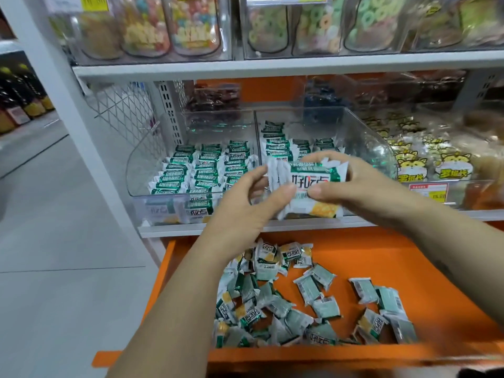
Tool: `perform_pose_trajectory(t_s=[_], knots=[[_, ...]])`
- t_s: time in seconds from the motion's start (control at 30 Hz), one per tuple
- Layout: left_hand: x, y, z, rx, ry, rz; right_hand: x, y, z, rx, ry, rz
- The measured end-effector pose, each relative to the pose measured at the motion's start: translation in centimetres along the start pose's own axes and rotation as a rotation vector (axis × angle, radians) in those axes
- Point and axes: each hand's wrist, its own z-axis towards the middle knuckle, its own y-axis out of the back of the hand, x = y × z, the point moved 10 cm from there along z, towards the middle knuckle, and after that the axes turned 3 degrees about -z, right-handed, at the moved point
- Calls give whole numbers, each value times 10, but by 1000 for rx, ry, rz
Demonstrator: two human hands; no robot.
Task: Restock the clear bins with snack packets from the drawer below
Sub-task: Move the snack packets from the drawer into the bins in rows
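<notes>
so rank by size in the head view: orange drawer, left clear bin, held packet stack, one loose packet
1. orange drawer
2. left clear bin
3. held packet stack (nearer camera)
4. loose packet

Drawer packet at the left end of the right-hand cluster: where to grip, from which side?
Come from above and from its left, where the drawer floor is bare. The packet lies flat, back up, with another packet against its right edge. Probably pinch across its puffed middle, or take the flat crimped end at upper left.
</notes>
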Motion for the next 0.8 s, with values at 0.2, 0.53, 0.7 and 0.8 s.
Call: perform_pose_trajectory(t_s=[0.2,0.53,0.7,0.8], knots=[[13,37,24,-196,-42,360,6,51,40,-264,31,-253],[32,28,52,-162,-5,563,-14,28,92,-44,23,-634],[37,23,58,-140,24,595,-41,31,105,10,-35,-708],[38,22,62,-146,31,565,-49,30,107,10,-52,-708]])
